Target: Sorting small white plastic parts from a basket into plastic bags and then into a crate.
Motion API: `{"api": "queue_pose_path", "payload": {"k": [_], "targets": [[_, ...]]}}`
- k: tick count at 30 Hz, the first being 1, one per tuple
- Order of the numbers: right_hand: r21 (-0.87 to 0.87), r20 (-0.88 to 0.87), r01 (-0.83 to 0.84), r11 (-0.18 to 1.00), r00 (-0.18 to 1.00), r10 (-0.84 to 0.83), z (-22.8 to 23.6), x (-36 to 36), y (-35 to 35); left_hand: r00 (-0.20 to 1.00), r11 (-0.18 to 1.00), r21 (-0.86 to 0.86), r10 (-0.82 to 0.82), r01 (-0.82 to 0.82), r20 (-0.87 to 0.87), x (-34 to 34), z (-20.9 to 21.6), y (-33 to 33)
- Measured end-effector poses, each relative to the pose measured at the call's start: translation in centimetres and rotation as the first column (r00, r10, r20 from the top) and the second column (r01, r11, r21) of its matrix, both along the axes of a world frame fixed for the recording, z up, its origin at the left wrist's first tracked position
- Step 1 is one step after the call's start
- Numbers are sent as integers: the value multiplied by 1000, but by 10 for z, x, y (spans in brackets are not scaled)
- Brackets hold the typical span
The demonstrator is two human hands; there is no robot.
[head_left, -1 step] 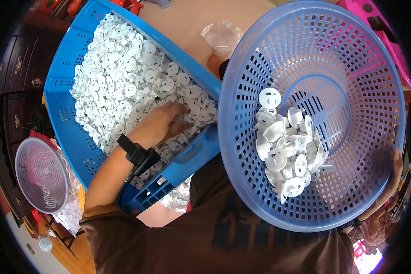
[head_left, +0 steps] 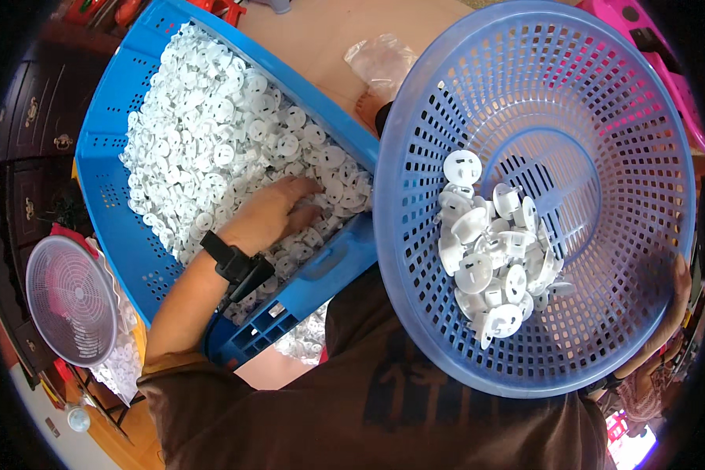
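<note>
My left hand reaches into a blue plastic crate, its fingers and thumb apart and resting among white plastic pieces. These are small round discs with slots, heaped through most of the crate. Whether a piece lies under the fingertips is hidden. At the right, my right hand grips the rim of a large translucent blue-purple basket, mostly from behind. The basket tilts toward me beside the crate's right corner. A smaller pile of the same discs sits in its lower left part.
At lower left stands a second, paler round basket, with a bag of white pieces beside it. Dark drawers line the left side. A clear plastic bag lies beyond the crate. Pink plastic things show at upper right.
</note>
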State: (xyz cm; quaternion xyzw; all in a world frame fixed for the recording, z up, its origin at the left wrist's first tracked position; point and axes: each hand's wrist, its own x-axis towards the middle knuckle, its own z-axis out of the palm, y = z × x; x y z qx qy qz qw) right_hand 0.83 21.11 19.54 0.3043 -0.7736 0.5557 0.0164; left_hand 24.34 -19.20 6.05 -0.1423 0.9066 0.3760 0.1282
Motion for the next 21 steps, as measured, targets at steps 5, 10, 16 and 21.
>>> {"api": "queue_pose_path", "payload": {"k": [5,10,16,21], "targets": [[105,-80,-132,986,987,141,-2,-6,1,962,946,176,272,-272,24,9,-8,-3],[15,57,79,997,995,-80,-14,3,-2,848,707,468,440,-530,295,11,8,-13],[232,-36,-348,908,930,366,15,-31,26,790,334,752,476,-569,387,2,21,-17],[201,-56,-290,936,950,306,1,-26,31,778,330,744,493,-581,390,6,20,-14]]}}
